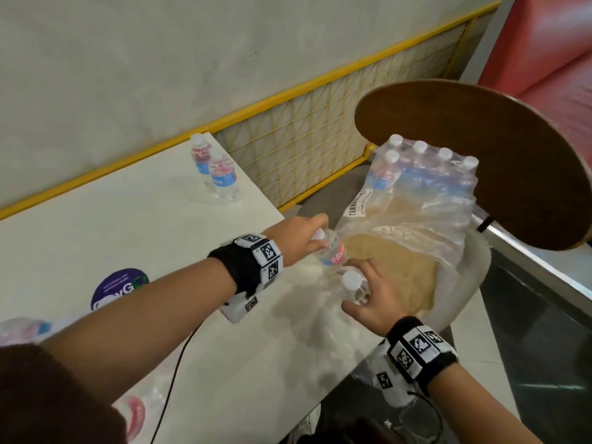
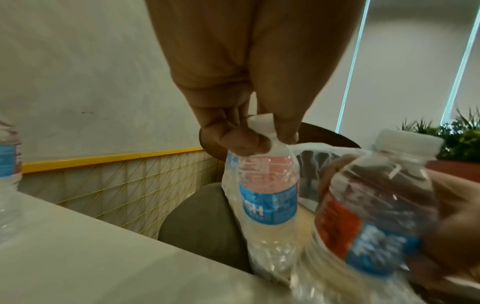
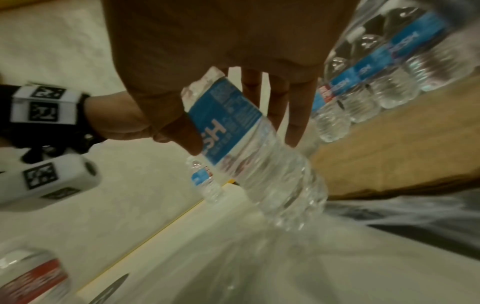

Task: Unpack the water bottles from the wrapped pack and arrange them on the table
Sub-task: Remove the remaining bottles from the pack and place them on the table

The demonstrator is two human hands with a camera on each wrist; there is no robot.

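Bottles: one (image 2: 267,191) pinched at cap by left grip (image 1: 298,233), hanging at desk (image 1: 128,219) edge, partly in torn wrap (image 1: 413,219); another (image 3: 254,164) clasped around shoulder by right grip (image 1: 368,299), tilted beside it. Two more (image 1: 221,177) upright at far desk corner.

Black wristbands (image 1: 243,267) on both wrists w/ white blocks carrying b&w square markers (image 1: 268,251); white cam pod (image 1: 238,307) under each. Thin black cable (image 1: 179,357) off left. Dark brown sleeve (image 1: 48,398).
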